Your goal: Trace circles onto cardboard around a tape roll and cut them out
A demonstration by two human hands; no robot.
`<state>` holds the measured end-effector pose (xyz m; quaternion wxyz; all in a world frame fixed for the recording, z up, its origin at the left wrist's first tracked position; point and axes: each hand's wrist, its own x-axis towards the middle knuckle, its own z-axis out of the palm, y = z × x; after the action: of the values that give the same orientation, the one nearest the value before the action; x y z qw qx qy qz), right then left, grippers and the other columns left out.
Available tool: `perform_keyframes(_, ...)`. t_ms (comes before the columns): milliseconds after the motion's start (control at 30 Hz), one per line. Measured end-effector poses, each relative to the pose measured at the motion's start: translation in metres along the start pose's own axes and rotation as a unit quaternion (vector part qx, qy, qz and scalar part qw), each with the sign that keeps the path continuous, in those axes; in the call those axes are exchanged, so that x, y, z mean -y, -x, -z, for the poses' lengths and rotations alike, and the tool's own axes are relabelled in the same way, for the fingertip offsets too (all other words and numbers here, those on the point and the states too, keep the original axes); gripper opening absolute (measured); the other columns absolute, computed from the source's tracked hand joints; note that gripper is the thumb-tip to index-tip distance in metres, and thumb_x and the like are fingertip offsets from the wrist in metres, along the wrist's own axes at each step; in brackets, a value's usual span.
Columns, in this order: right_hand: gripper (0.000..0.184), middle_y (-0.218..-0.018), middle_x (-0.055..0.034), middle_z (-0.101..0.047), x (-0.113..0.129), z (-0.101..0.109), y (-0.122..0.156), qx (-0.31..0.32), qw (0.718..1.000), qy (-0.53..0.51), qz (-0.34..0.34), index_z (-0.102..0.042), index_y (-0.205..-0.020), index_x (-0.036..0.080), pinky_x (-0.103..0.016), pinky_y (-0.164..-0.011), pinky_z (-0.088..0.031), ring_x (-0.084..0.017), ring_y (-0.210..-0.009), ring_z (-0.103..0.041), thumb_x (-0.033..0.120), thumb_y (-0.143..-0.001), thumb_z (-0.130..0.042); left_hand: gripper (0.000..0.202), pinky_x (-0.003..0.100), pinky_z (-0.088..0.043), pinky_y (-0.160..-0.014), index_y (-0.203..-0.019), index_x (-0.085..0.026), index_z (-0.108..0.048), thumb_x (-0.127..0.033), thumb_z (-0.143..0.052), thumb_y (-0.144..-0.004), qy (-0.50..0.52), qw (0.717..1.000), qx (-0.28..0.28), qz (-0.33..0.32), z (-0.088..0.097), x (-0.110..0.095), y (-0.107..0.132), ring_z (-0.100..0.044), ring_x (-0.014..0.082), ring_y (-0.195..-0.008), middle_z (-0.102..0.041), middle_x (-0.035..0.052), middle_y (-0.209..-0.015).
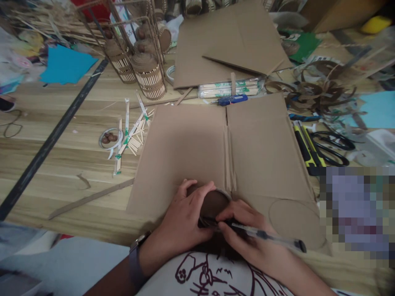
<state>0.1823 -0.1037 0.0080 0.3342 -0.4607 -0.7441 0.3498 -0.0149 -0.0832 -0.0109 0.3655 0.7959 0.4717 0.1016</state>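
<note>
My left hand spans a round brown cardboard piece at the near edge of the cardboard sheet. Its fingers reach over the top and the thumb lies along the near side, holding the piece down. Between the fingers of my right hand is a clear-barrelled pen, with its tip side against the near rim of the round piece; the tip itself is hard to make out. To the right, a drawn circle marks the same sheet.
Yellow-black cutters and black-handled scissors lie right of the sheet. A blue pen-like tool and wrapped chopsticks lie beyond it. Cut sticks, a tape roll and stick-covered cylinders are on the left.
</note>
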Motion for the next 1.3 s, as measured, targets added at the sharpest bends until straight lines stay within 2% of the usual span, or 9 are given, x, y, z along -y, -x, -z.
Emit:
perform_keyframes(200, 0.012, -0.072, 0.0006, -0.069, -0.004, -0.002, -0.001, -0.032, 0.999, -0.013, -0.03, -0.067, -0.085, 0.023, -0.026, -0.058, -0.053, -0.015, -0.067, -0.067, 0.016, -0.091, -0.058, 0.084, 0.063, -0.036, -0.115, -0.149, -0.017, -0.04, -0.025, -0.076, -0.072, -0.003, 1.0, 0.005, 0.0, 0.0, -0.001, 0.0, -0.038, 0.0413, -0.141, -0.061, 0.0126, -0.146)
perform_keyframes(400, 0.012, -0.075, 0.0001, -0.071, -0.001, -0.003, -0.001, -0.007, 0.999, -0.023, -0.021, -0.066, -0.086, 0.023, -0.028, -0.062, -0.053, -0.016, -0.069, -0.067, 0.016, -0.091, -0.058, 0.082, 0.061, -0.035, -0.116, -0.147, -0.018, -0.043, -0.023, -0.075, -0.072, -0.004, 1.0, -0.002, 0.0, 0.0, 0.0, 0.0, -0.038, 0.0402, -0.141, -0.062, 0.0119, -0.144)
perform_keyframes(700, 0.016, -0.069, 0.001, -0.069, 0.001, 0.012, -0.001, 0.063, 0.998, 0.01, -0.022, -0.065, -0.082, 0.023, -0.027, -0.056, -0.05, -0.016, -0.065, -0.064, 0.016, -0.091, -0.055, 0.083, 0.064, -0.035, -0.115, -0.147, -0.014, -0.045, -0.026, -0.078, -0.071, -0.001, 1.0, 0.01, 0.009, 0.001, -0.002, -0.001, -0.037, 0.0425, -0.141, -0.059, 0.0137, -0.147)
perform_keyframes(800, 0.015, -0.067, 0.0017, -0.067, -0.003, 0.018, -0.003, 0.049, 0.998, 0.033, -0.018, -0.065, -0.08, 0.024, -0.026, -0.056, -0.049, -0.016, -0.063, -0.064, 0.016, -0.09, -0.056, 0.083, 0.064, -0.036, -0.115, -0.148, -0.016, -0.044, -0.025, -0.077, -0.072, -0.003, 1.0, 0.013, 0.011, 0.003, -0.003, -0.001, -0.036, 0.0416, -0.141, -0.059, 0.0127, -0.148)
perform_keyframes(933, 0.015, -0.066, 0.0025, -0.064, -0.005, 0.021, -0.005, 0.01, 0.998, 0.033, -0.055, -0.064, -0.079, 0.024, -0.024, -0.048, -0.046, -0.014, -0.055, -0.06, 0.017, -0.088, -0.055, 0.086, 0.063, -0.034, -0.117, -0.149, -0.018, -0.042, -0.022, -0.078, -0.071, -0.002, 1.0, 0.018, 0.013, 0.004, -0.003, -0.001, -0.035, 0.0409, -0.142, -0.058, 0.0123, -0.15)
perform_keyframes(1133, 0.016, -0.065, 0.0041, -0.062, 0.0, 0.015, -0.006, 0.03, 0.994, -0.043, -0.099, -0.063, -0.08, 0.024, -0.022, -0.043, -0.043, -0.012, -0.053, -0.057, 0.018, -0.091, -0.052, 0.086, 0.064, -0.035, -0.116, -0.149, -0.015, -0.043, -0.023, -0.079, -0.071, 0.002, 0.999, 0.032, 0.015, 0.006, -0.004, -0.001, -0.033, 0.0426, -0.144, -0.057, 0.0149, -0.149)
perform_keyframes(1300, 0.017, -0.063, 0.0052, -0.058, 0.0, 0.011, -0.004, 0.049, 0.991, -0.053, -0.114, -0.061, -0.078, 0.024, -0.021, -0.043, -0.039, -0.012, -0.052, -0.052, 0.019, -0.09, -0.051, 0.085, 0.065, -0.033, -0.117, -0.151, -0.016, -0.041, -0.025, -0.079, -0.075, -0.011, 0.999, 0.034, 0.002, 0.005, -0.002, 0.002, -0.032, 0.0436, -0.144, -0.058, 0.0135, -0.149)
